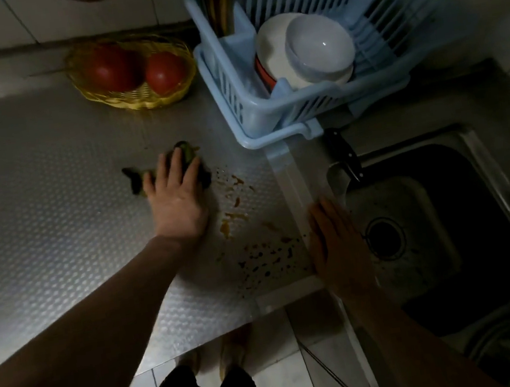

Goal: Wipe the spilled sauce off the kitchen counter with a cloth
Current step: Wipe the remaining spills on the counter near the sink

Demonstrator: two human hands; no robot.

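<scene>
Two hands work over a textured metal tabletop [48,176] in the single head view. Left hand [177,197] lies palm down with fingers spread, pressing flat on a dark, crumpled cloth [192,162] that shows a greenish patch near the fingertips; the cloth sticks out from under the hand on the left and on the right. Right hand [336,247] is open and flat, fingers together, resting on the pale strip [291,181] where the tabletop meets the sink [467,222], and it grips nothing.

Spilled sauce [266,257] lies on the tabletop between the two hands: brown-orange streaks and drops run from just right of the cloth toward the front edge, with a denser scatter of small spots just beside the right hand. The cloth sits at the far end of this trail, touching or nearly touching the nearest drops; which of the two cannot be told.

Farther back, a yellow woven basket [135,98] holds two tomatoes [164,71] near the tiled wall. A light blue dish rack [233,98] stands to its right with white bowls [309,51] stacked on their side. A dark-handled knife [345,154] lies at the sink's far left corner, its handle near the rack's front corner
</scene>
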